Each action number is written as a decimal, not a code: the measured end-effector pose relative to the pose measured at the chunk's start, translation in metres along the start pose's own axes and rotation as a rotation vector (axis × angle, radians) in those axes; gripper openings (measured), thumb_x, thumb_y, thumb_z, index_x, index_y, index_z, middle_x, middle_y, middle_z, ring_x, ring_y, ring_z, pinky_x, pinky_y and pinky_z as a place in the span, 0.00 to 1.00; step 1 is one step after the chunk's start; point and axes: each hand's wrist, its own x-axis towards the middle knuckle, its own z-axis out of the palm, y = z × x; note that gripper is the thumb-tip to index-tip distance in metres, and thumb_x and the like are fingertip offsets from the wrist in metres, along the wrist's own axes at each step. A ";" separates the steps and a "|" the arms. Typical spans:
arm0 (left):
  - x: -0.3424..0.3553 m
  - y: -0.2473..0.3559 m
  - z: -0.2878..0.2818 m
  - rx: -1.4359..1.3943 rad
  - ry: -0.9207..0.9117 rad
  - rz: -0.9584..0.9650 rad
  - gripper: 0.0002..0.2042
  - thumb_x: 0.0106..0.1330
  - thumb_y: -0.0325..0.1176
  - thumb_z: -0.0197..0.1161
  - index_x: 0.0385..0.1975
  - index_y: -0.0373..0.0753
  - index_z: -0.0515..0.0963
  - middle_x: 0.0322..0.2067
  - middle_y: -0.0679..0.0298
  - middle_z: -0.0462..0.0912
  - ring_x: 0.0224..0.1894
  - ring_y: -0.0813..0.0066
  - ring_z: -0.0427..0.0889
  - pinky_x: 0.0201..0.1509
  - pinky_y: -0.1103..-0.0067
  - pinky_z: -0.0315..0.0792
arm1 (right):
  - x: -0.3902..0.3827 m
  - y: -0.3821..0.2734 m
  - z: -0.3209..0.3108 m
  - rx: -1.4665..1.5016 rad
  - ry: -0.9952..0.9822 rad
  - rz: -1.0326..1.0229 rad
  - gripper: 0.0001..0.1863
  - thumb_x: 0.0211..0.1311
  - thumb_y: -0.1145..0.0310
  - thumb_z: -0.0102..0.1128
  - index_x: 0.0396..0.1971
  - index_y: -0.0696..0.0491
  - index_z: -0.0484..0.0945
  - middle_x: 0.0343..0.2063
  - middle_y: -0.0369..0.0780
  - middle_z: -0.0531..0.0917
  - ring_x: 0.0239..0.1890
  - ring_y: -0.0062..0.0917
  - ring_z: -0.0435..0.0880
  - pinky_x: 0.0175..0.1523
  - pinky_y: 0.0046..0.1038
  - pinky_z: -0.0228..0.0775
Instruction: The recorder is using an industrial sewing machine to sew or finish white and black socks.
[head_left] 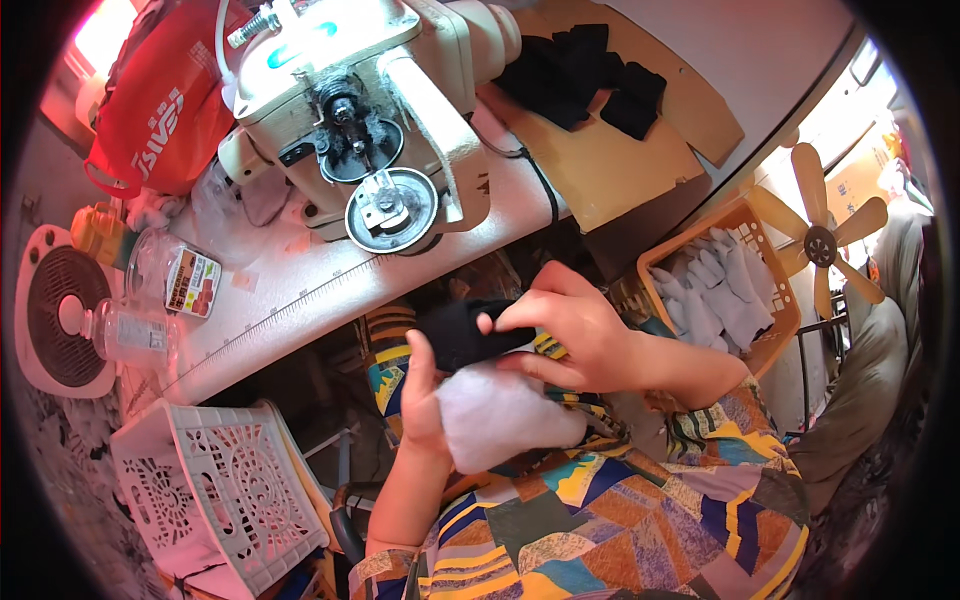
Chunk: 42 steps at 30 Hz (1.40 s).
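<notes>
One folded black cloth piece [455,342] and one soft white cloth piece [510,420], touching, are off the white worktop [300,325], before its front edge; joint between them undetermined; the white piece lies below the black, long axis running rightward from the left hand [425,410], thumb raised, fingers partly hidden, supporting the cloth; the right hand [580,335], nearer the black piece's right end, grips it, fingers bent; one cream metal sewing machine [430,110] stands at the front edge.
</notes>
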 end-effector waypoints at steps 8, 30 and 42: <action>-0.021 0.010 -0.015 0.835 -0.009 0.275 0.14 0.69 0.39 0.55 0.26 0.37 0.78 0.25 0.71 0.76 0.28 0.85 0.71 0.29 0.80 0.69 | 0.013 0.006 0.002 0.177 -0.200 0.111 0.21 0.44 0.58 0.75 0.36 0.54 0.81 0.35 0.40 0.76 0.45 0.36 0.70 0.51 0.36 0.64; -0.177 0.287 -0.048 2.164 0.728 1.308 0.02 0.60 0.27 0.55 0.30 0.37 0.74 0.29 0.56 0.77 0.30 0.56 0.78 0.34 0.68 0.71 | -0.075 0.001 0.084 0.677 -0.245 0.912 0.52 0.46 0.75 0.71 0.67 0.55 0.44 0.59 0.44 0.64 0.59 0.31 0.68 0.62 0.31 0.62; -0.328 0.405 -0.375 1.946 1.835 -0.485 0.33 0.49 0.40 0.65 0.59 0.39 0.69 0.63 0.51 0.63 0.60 0.43 0.68 0.62 0.63 0.67 | -0.086 -0.006 0.111 0.618 -0.232 1.007 0.52 0.46 0.78 0.68 0.69 0.55 0.42 0.59 0.44 0.65 0.58 0.31 0.68 0.63 0.30 0.60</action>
